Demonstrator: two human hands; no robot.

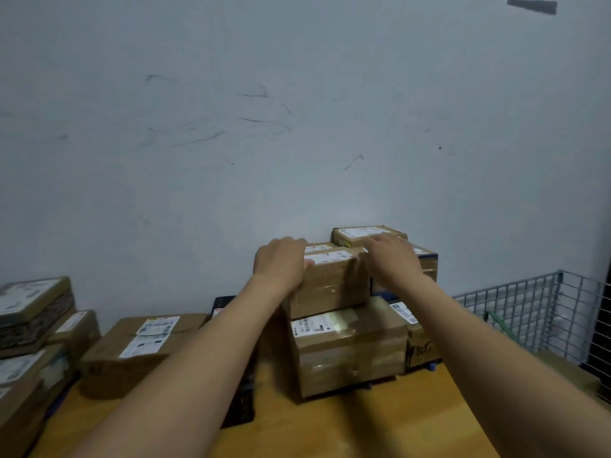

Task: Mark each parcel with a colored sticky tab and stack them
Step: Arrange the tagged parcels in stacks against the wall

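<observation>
Both hands are laid on the top parcel [330, 285]: the left hand [281, 262] is curled round its left end, and the right hand [393, 256] lies flat, fingers straight, at its right end. The parcel is seated on a larger parcel [350, 345] at the table's [363, 431] far edge. It should be squared flush before release. No coloured tab can be made out.

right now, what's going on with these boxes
A person has both hands on a small parcel sitting atop a larger parcel on the wooden table by the wall. The left hand holds its left end; the right hand lies flat at its right end. Other parcels lie to the left. No colored tab shows.
</observation>
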